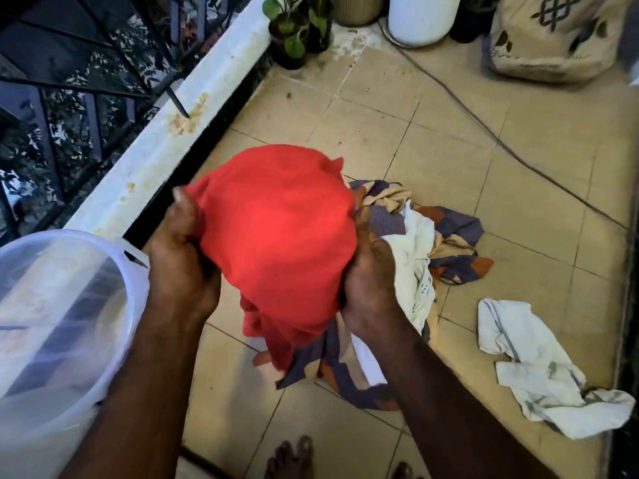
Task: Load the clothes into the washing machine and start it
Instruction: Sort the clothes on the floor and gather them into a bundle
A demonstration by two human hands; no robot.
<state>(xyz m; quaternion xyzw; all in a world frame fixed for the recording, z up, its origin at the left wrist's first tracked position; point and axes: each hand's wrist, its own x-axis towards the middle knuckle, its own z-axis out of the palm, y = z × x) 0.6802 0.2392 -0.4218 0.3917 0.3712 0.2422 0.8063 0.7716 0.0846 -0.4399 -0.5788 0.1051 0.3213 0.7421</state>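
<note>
While both hands grip the red cloth (280, 233), left hand (179, 267) and right hand (371, 281) curl around its sides above the clothes pile (446, 236) on the floor (449, 126).

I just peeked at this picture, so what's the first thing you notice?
The bright red cloth jumps out, bunched up in the middle and gripped by the left hand and right hand. Under it, a patterned heap of clothes lies on the tiled floor, with a white cloth lying apart at the right.
</note>
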